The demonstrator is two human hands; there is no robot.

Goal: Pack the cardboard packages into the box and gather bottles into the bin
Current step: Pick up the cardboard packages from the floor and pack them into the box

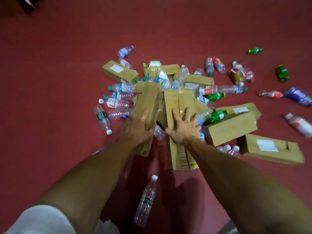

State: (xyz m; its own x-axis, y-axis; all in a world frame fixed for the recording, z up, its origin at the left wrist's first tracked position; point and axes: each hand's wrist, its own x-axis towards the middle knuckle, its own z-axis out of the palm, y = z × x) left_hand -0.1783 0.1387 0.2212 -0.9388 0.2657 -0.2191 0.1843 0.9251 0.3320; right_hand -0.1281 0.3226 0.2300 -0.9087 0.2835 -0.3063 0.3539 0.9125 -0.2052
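Observation:
Several long cardboard packages and many plastic bottles lie in a heap on the red floor. My left hand [137,126] grips one long package [146,102] that is tilted up off the floor. My right hand [183,127] lies with fingers spread on top of a second long taped package [177,102] beside it. More packages lie at the back left [119,70], at the right [231,127] and at the near right [271,149]. No packing box or bin is in view.
Clear bottles lie left of the heap [103,119], and one lies near my feet [146,200]. Green bottles lie at the far right [282,73] and in the heap [217,115]. A dark object [25,4] sits at the top left corner. Bare red floor spreads to the left.

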